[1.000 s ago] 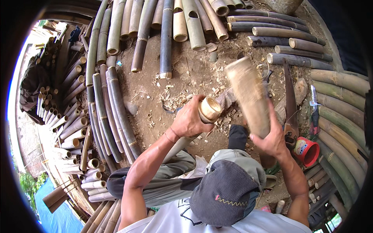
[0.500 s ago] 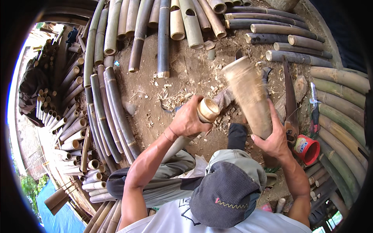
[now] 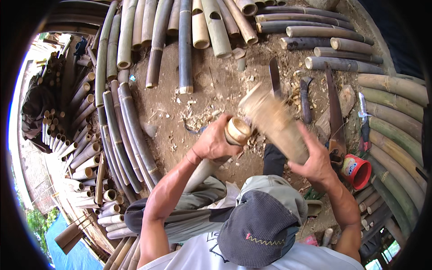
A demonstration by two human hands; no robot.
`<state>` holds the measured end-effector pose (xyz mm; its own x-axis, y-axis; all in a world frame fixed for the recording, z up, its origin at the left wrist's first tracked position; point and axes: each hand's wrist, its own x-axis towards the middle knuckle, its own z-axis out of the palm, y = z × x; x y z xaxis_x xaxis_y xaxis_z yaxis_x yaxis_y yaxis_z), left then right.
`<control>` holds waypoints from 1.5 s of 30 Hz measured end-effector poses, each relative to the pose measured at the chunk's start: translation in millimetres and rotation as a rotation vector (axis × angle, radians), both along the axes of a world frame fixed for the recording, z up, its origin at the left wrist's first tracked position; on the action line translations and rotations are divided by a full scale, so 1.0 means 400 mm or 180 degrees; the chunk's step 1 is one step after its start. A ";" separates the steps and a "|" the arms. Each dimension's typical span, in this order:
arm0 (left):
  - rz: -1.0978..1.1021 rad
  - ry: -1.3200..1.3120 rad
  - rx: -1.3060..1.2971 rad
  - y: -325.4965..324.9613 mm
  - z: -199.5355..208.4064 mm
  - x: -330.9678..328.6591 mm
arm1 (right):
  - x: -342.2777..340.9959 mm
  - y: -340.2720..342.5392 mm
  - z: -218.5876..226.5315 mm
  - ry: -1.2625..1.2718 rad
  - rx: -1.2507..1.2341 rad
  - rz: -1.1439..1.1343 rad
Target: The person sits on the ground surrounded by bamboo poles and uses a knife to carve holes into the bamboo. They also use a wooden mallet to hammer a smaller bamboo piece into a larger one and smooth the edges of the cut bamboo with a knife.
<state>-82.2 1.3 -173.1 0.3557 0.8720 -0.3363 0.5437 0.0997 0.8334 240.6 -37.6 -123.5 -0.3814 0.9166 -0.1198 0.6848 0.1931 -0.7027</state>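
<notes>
Bamboo tube (image 3: 235,134), club (image 3: 276,125) in hands (image 3: 211,140)

left hand (image 3: 210,140) curled | right hand (image 3: 316,158) gripping | arms (image 3: 163,195) bent

1. The left hand (image 3: 213,141) is wrapped around a bamboo tube (image 3: 238,130), just below its open upper end.
2. The right hand (image 3: 314,157) holds a thick, pale wooden piece (image 3: 275,123), blurred and tilted toward the tube; whether they touch is unclear.
3. Right of it, a saw (image 3: 335,112) lies on the ground (image 3: 166,108) near a red bucket (image 3: 358,173).
4. Bamboo poles (image 3: 185,49) lie ahead; wood chips (image 3: 204,110) litter the ground.
</notes>
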 end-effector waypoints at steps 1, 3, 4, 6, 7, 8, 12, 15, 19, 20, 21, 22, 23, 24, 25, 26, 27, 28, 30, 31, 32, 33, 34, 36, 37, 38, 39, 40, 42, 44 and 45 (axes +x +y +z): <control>-0.0035 -0.0106 -0.0081 0.014 -0.003 -0.008 | -0.010 -0.006 0.001 0.0208 -0.0277 -0.0546; -0.0114 -0.0329 -0.0042 0.015 -0.018 -0.013 | -0.018 -0.024 -0.005 0.0147 -0.0279 0.0066; -0.0131 -0.0525 -0.0076 0.017 -0.024 -0.014 | -0.020 -0.025 -0.006 0.0120 -0.0257 0.0365; -0.0093 -0.0754 -0.0024 0.006 -0.026 -0.015 | -0.009 -0.009 0.004 0.0033 -0.0355 0.0380; -0.0068 -0.0873 -0.0013 0.002 -0.024 -0.014 | -0.001 0.000 0.006 0.0042 -0.0247 0.0279; -0.0188 -0.0759 -0.0247 0.016 -0.021 -0.022 | 0.002 0.004 0.004 0.0050 -0.0139 0.0179; -0.0431 -0.0743 -0.0549 0.041 -0.026 -0.047 | -0.014 -0.035 -0.017 0.0010 0.0149 0.0143; -0.0498 -0.0958 -0.0397 0.031 -0.039 -0.048 | -0.016 -0.025 0.001 -0.0040 -0.0239 0.0182; -0.0527 -0.0702 -0.1018 0.072 -0.008 -0.052 | -0.020 -0.031 -0.018 0.0127 -0.0141 0.0124; -0.0495 -0.0804 -0.0876 0.066 -0.017 -0.049 | -0.021 -0.029 -0.011 0.0045 -0.0317 0.0328; -0.0472 -0.0907 -0.0724 0.055 -0.034 -0.051 | -0.022 -0.016 0.000 -0.0054 -0.0697 0.0443; -0.0449 -0.1009 -0.0572 0.050 -0.049 -0.054 | -0.020 -0.009 -0.001 0.0007 -0.0418 0.0342; -0.0525 -0.1026 -0.0509 0.050 -0.063 -0.060 | -0.013 -0.003 -0.006 0.0069 -0.0138 0.0242; -0.0530 -0.0980 -0.0570 0.056 -0.057 -0.056 | -0.008 -0.006 -0.015 0.0118 0.0103 0.0131; -0.0512 -0.0922 -0.0653 0.063 -0.039 -0.052 | -0.015 -0.013 -0.035 0.0373 0.0217 -0.0314; -0.0496 -0.0864 -0.0736 0.063 -0.029 -0.048 | -0.021 -0.024 -0.031 0.0211 -0.0218 -0.0078; -0.0467 -0.0874 -0.0864 0.064 -0.020 -0.043 | -0.028 -0.023 -0.011 0.0047 -0.0580 0.0147; -0.0492 -0.1305 -0.0518 0.055 -0.039 -0.037 | -0.031 -0.018 0.004 -0.0117 -0.0943 0.0370; -0.0334 -0.1341 -0.0603 0.039 -0.033 -0.034 | -0.018 -0.002 0.005 0.0052 -0.0829 0.0268; -0.0412 -0.1231 -0.0669 0.046 -0.035 -0.037 | -0.009 -0.002 0.000 0.0103 -0.0649 0.0118; -0.0490 -0.1120 -0.0734 0.062 -0.039 -0.044 | -0.006 -0.003 -0.004 0.0153 -0.0468 -0.0032; -0.0567 -0.1007 -0.0790 0.077 -0.037 -0.046 | -0.022 -0.006 -0.030 0.0506 0.0061 -0.0427; -0.0618 -0.0827 -0.0728 0.086 -0.028 -0.043 | -0.023 -0.013 -0.026 0.0332 -0.0194 -0.0143; -0.0563 -0.1103 -0.0667 0.071 -0.042 -0.034 | -0.024 -0.027 -0.008 0.0002 -0.0684 0.0421; -0.0611 -0.1247 -0.0585 0.071 -0.050 -0.030 | -0.022 -0.009 0.004 0.0096 -0.0921 0.0438; -0.0608 -0.1372 -0.0806 0.077 -0.053 -0.036 | -0.016 -0.003 -0.003 0.0167 -0.0788 0.0382; -0.0599 -0.1526 -0.1061 0.076 -0.059 -0.039 | -0.001 -0.009 -0.015 0.0214 -0.0693 0.0322; -0.0589 -0.1678 -0.1319 0.079 -0.065 -0.043 | 0.009 -0.016 -0.028 0.0260 -0.0600 0.0262; -0.0731 -0.1638 -0.1950 0.107 -0.093 -0.058 | 0.015 -0.037 -0.058 0.0651 -0.0999 -0.0322; -0.0619 -0.0962 -0.1826 0.095 -0.116 -0.053 | 0.023 -0.048 -0.097 0.0937 -0.1114 -0.0668; -0.0670 -0.0939 -0.1689 0.072 -0.182 -0.077 | 0.021 -0.044 -0.108 0.0962 -0.1214 -0.0588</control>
<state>-113.0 30.3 -246.0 0.6447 0.5153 -0.5646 0.3519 0.4556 0.8177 249.1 -55.0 -166.5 -0.2866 0.8846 -0.3678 0.4389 -0.2200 -0.8712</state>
